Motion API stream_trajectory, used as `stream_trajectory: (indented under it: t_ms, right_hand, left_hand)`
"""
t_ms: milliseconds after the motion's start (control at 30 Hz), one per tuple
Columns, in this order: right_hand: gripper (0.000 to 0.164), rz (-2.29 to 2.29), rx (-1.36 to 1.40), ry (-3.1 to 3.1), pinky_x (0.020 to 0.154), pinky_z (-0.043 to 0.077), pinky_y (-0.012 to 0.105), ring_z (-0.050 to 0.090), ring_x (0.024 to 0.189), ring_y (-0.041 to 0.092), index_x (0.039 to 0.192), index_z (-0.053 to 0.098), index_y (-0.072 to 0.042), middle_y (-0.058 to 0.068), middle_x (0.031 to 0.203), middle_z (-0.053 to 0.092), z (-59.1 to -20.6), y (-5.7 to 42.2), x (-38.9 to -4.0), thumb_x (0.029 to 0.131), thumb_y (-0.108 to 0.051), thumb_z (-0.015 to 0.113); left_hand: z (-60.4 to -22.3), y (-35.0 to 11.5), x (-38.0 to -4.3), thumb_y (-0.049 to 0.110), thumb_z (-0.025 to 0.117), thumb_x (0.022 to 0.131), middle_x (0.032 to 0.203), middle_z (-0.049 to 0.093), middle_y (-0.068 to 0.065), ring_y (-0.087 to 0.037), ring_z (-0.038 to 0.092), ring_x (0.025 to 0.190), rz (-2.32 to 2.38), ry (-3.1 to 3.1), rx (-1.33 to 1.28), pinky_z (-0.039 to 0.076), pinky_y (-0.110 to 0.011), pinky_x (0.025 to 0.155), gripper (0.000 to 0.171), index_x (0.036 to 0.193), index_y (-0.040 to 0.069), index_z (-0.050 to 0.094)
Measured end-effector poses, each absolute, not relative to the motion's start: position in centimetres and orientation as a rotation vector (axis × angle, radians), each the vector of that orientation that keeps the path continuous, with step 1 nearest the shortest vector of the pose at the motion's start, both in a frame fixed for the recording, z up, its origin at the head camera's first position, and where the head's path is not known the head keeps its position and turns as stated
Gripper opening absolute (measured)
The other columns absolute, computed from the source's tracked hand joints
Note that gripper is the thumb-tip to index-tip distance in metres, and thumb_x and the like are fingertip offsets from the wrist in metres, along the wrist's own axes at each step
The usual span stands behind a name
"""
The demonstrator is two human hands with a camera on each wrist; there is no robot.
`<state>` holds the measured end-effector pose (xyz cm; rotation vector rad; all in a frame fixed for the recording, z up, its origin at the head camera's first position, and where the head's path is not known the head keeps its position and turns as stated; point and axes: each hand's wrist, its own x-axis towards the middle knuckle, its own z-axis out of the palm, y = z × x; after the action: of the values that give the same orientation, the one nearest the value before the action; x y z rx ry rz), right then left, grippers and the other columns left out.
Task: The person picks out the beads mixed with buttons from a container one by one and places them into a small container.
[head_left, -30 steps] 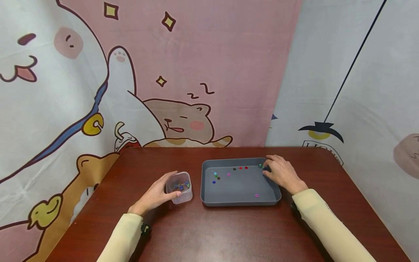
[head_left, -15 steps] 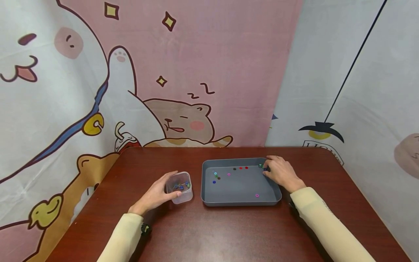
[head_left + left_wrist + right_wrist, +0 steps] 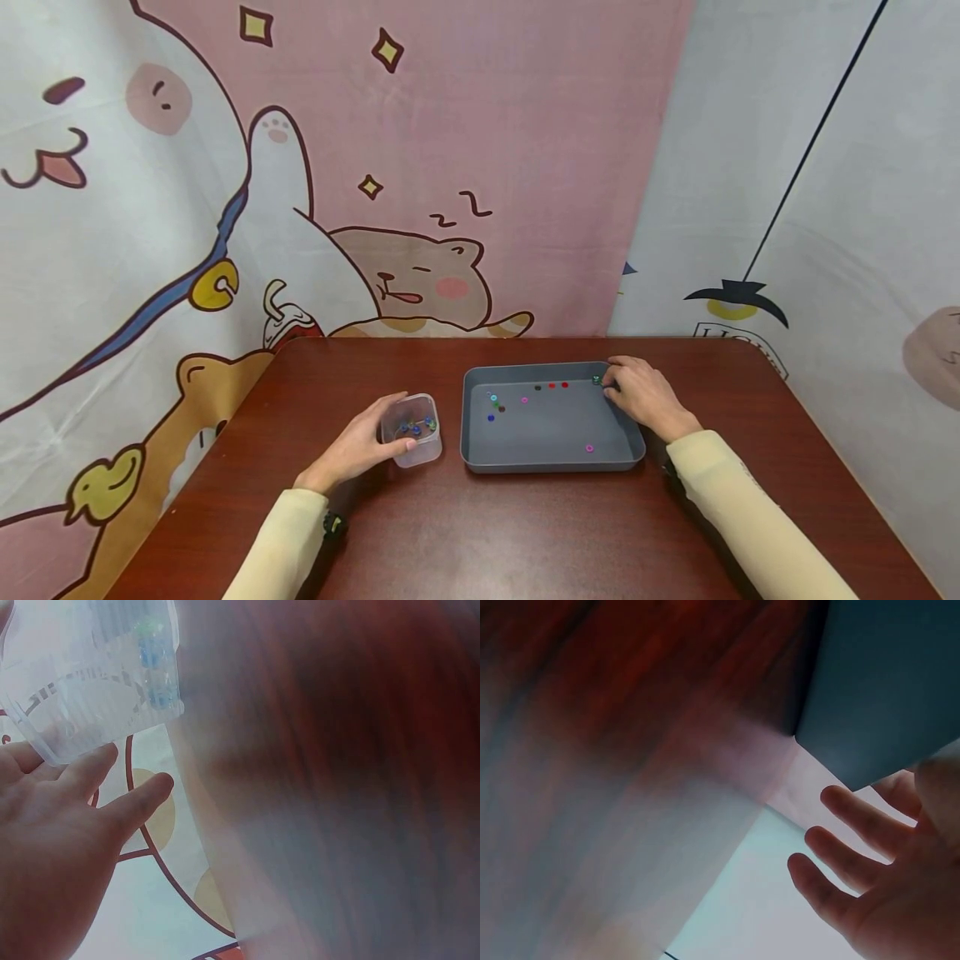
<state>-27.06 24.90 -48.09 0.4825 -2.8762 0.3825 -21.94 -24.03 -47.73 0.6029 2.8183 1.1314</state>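
One clear tub [image 3: 424, 452], mouth up, gray tray [image 3: 551, 429], long axis sideways

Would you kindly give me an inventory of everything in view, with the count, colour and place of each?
Table: one, reddish brown, below the backdrop
Backdrop: one, pink and white with cartoons, behind the table
Tray: one, grey, on the table
Box: one, clear, left of the tray
Box beads: several, blue and green, inside the box
Pink rings: two, pink, in the tray
Red beads: two, red, tray's far side
Other beads: at least six, blue, cyan, green, brown, blackish, in the tray
Sleeves: two, pale yellow, on the forearms
Left hand: one, around the box
Right hand: one, at the tray's far right corner
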Motion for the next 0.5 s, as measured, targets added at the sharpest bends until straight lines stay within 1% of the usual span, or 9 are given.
stream_trajectory:
  t_ms: [200, 400, 500]
  right_hand:
    - [0.012, 0.469, 0.468, -2.853, 0.097, 0.049, 0.060, 0.054, 0.128, 0.047, 0.102, 0.077, -0.002, 0.027, 0.140, 0.058, -47.8, 25.0, -26.9, 0.092, -0.010, 0.078]
    - [0.016, 0.546, 0.472, -2.792, 0.098, 0.049, 0.060, 0.059, 0.122, 0.043, 0.106, 0.076, -0.001, 0.023, 0.131, 0.065, -47.4, 24.9, -26.8, 0.094, -0.011, 0.077]
    - [0.016, 0.589, 0.466, -2.758, 0.094, 0.051, 0.058, 0.063, 0.115, 0.039, 0.106, 0.075, -0.001, 0.020, 0.123, 0.069, -47.0, 24.9, -26.5, 0.094, -0.012, 0.077]
  left_hand:
    - [-47.7, -24.0, -21.9, 0.051, 0.081, 0.086, 0.152, 0.050, -0.010, -0.029, 0.054, 0.129, 1.135, 2.817, 0.600, 0.044, -0.060, 0.107, 0.089, 0.157, 0.015, 0.041]
    - [-47.9, -24.1, -22.0, 0.051, 0.081, 0.087, 0.151, 0.050, -0.009, -0.029, 0.054, 0.128, 1.133, 2.817, 0.603, 0.044, -0.060, 0.107, 0.090, 0.158, 0.013, 0.041]
    - [-47.9, -24.0, -22.0, 0.052, 0.081, 0.086, 0.152, 0.050, -0.009, -0.029, 0.054, 0.128, 1.133, 2.816, 0.595, 0.044, -0.060, 0.107, 0.091, 0.158, 0.014, 0.040]
